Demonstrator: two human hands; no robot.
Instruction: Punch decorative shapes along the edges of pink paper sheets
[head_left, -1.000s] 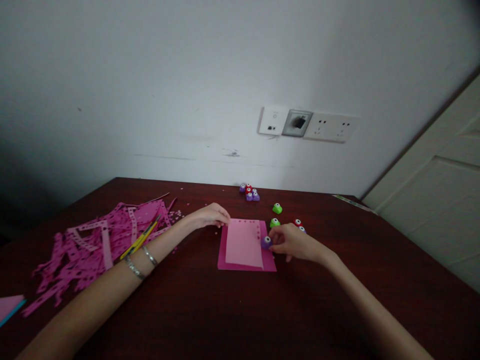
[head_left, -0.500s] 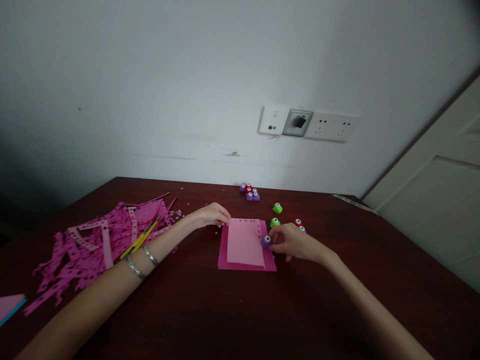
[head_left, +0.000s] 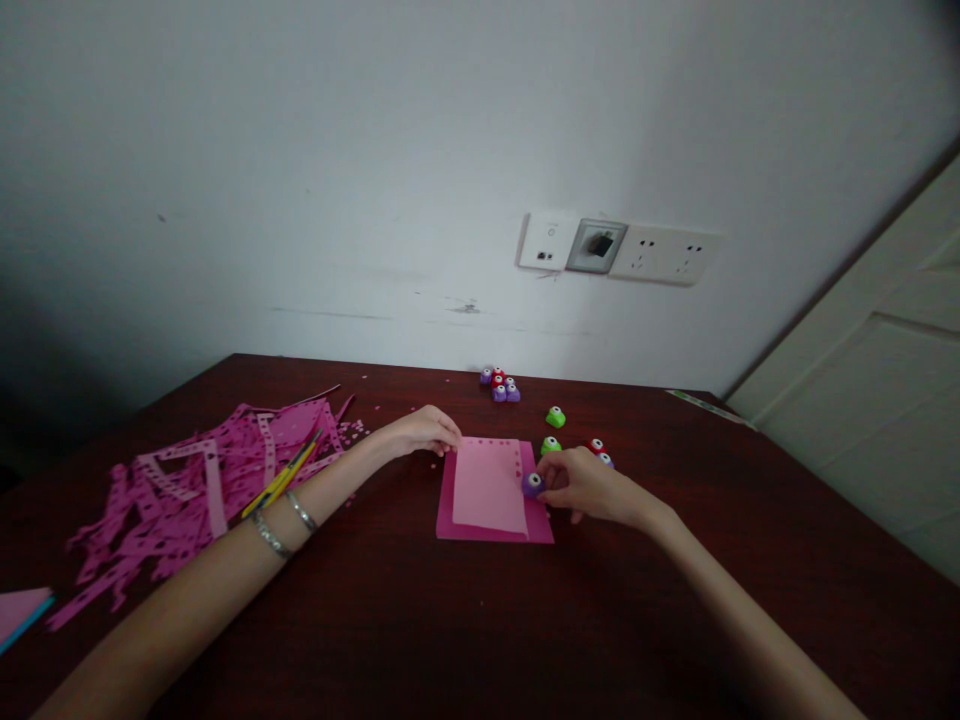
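My left hand [head_left: 427, 430] pinches the upper left corner of a light pink sheet of paper [head_left: 487, 490]. Small punched holes run along the sheet's top edge and down the upper part of its right edge. Under it lies a darker pink sheet [head_left: 495, 533], showing on the left, right and bottom. In my right hand [head_left: 589, 485] is a purple craft punch [head_left: 533, 485], gripped between thumb and fingers at the light sheet's right edge. Just beyond that hand sits a green craft punch [head_left: 550, 446], with a red craft punch [head_left: 596, 446] partly hidden behind the hand.
Pink paper strips [head_left: 217, 480] lie heaped at the left, with a yellow utility knife [head_left: 283, 475] on them. Several red and purple punches [head_left: 499, 385] cluster near the wall. Another green punch [head_left: 555, 417] stands alone. A ruler-like strip [head_left: 709, 407] rests at the far right.
The light pink sheet's lower part has shifted slightly left. Both hands stay almost where they were, with the punch still at the sheet's right edge.
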